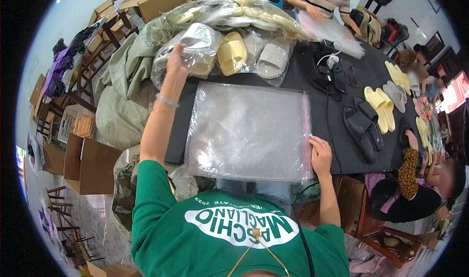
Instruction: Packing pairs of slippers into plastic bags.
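Observation:
My left hand (177, 62) reaches to the far left of the table and grips a clear-bagged pale grey slide slipper (201, 39). Next to it lie a bagged yellow slipper (232, 53) and a bagged off-white slipper (272, 60). A large clear plastic bag (249, 130) lies flat before me, with a pink strip along its right side. At that strip is my right hand (320, 154), fingers curled together at the bag's edge; the fingertips are partly hidden.
Behind rises a heap of bagged slippers (239, 13) on green sacking (122, 101). On the black table's (327, 125) right are a power strip with cables (332, 62), black slippers (361, 128) and yellow slippers (379, 108). Other people work at the far side and right.

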The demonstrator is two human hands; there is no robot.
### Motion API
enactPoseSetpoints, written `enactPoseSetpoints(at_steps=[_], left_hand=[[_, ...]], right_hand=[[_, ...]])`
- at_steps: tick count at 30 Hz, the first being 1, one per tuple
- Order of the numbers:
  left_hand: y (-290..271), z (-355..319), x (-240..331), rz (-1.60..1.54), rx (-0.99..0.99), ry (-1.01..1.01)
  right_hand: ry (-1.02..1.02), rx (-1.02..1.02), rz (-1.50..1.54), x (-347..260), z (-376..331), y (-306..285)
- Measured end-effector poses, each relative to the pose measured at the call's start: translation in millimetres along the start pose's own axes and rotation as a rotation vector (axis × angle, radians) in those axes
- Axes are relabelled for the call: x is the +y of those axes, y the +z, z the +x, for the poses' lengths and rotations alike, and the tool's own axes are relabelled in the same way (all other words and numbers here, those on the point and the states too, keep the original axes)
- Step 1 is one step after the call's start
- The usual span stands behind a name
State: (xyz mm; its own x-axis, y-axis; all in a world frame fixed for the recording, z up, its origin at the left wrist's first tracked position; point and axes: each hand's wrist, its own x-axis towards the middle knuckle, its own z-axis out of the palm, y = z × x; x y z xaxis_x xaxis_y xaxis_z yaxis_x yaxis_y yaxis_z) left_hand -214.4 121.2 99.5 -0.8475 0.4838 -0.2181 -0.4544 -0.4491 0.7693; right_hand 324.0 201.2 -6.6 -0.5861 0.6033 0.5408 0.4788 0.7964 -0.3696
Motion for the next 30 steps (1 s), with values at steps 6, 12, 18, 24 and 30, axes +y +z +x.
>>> enactPoseSetpoints(at_steps=[6,12,18,24,30], left_hand=[[-59,-105,42,-0.007,-0.144,0.129],[-64,-207,43,-0.025,-0.212,0.107],[-97,-207,-1,0.029,-0.164,-0.034],[-107,-190,-33,0.421,-0.464,-0.456],[-122,-188,-32,0.622,-0.423,-0.351]], right_hand=[[-0.006,-0.003,0.001,-2,3,1],[0.01,-0.015,0.01,-2,1,0],[0.009,-0.017,0.008,0,1,0],[0.024,-0.026,0.037,3,2,0],[0.267,-0.014,0.269,3,8,-5]])
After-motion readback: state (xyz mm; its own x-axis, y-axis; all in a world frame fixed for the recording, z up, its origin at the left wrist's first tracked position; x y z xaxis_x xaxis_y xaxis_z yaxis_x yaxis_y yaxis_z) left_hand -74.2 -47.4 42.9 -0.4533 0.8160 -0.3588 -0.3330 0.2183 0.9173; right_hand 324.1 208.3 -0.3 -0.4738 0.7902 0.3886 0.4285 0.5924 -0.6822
